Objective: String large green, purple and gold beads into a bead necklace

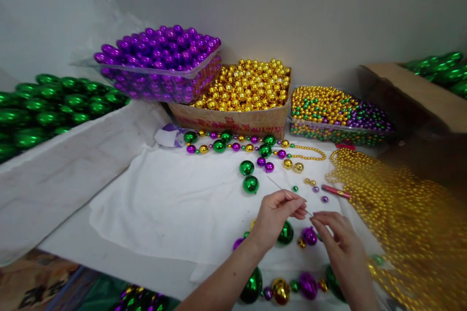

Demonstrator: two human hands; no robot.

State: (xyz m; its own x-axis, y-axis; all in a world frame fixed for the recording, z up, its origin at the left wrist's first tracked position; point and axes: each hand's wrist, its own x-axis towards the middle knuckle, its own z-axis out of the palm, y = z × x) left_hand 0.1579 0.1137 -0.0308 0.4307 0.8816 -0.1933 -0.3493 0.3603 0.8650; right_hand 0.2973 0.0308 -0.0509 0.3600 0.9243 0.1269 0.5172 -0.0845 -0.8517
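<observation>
My left hand pinches a thin metal needle that points up and to the left. My right hand is closed in a pinch at the needle's lower end, on something too thin to make out. Both hands hover over a white cloth. Under them lie a green ball, a purple ball and small gold beads. A strand of green, gold and purple balls runs along the near edge.
A finished strand of mixed balls lies at the back of the cloth. Behind stand a tray of purple balls, a box of gold balls and a tray of small mixed beads. Gold bead strands pile at right, green balls at left.
</observation>
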